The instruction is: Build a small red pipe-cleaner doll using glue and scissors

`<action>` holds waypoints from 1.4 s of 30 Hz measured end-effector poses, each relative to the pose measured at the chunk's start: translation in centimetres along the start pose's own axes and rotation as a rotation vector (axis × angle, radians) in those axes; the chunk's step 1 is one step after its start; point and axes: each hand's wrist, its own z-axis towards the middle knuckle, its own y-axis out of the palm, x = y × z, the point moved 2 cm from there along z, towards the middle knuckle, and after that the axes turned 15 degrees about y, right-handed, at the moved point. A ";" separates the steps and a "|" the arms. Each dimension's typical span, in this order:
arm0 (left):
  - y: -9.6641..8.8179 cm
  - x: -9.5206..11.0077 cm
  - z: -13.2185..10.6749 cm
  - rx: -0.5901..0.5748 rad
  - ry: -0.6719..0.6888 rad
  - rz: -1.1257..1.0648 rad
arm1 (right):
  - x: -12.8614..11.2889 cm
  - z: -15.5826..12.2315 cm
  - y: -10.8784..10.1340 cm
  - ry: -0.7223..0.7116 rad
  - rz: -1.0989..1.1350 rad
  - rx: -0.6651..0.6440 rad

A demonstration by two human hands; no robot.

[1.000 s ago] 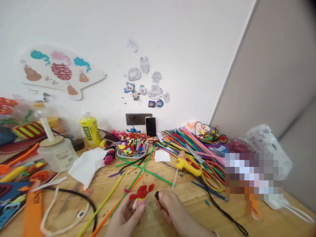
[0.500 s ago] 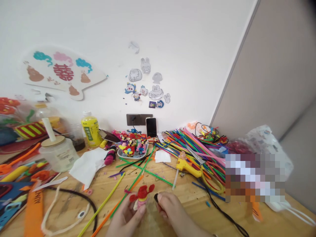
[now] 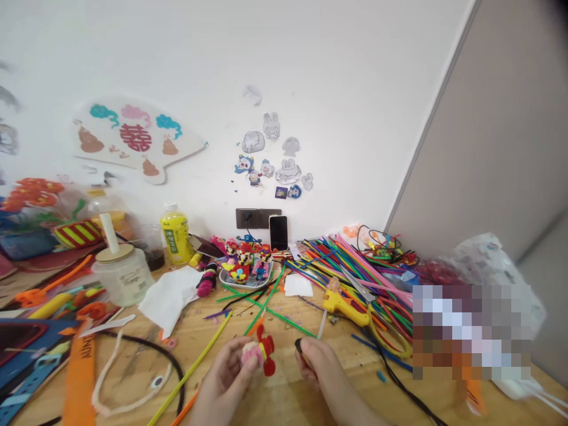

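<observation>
My left hand (image 3: 227,374) is closed round a small fuzzy pipe-cleaner figure (image 3: 266,348). The figure has a pink body, a yellow band and red rounded parts, and it lies tilted with the red end towards the right. A short gap away, my right hand (image 3: 323,365) pinches a small dark piece (image 3: 298,343) between thumb and fingers. Only its black tip shows, so its kind is unclear. Both hands are just above the table's front part, and the two held things are apart.
Behind the hands, a tray (image 3: 226,280) holds several finished figures. A yellow glue gun (image 3: 344,309), scissors (image 3: 402,349) and a pile of coloured pipe cleaners (image 3: 331,254) lie to the right. Left are a white tissue (image 3: 171,296), a glass jar (image 3: 124,278) and a yellow bottle (image 3: 175,236).
My left hand has turned the figure, so its red end has tipped from upward to the right. The right hand still pinches the dark piece. The whole view has shifted slightly.
</observation>
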 end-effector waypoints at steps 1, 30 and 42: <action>-0.1 0.3 0.0 -0.021 0.031 0.044 | 0.0 0.0 0.0 -0.010 -0.008 -0.002; 0.2 1.8 -0.3 -0.124 0.101 0.193 | 0.8 -0.3 1.1 -0.056 -0.235 0.031; 0.6 -0.5 0.2 0.039 -0.144 -0.292 | 1.5 1.0 -0.2 -0.146 -0.272 0.206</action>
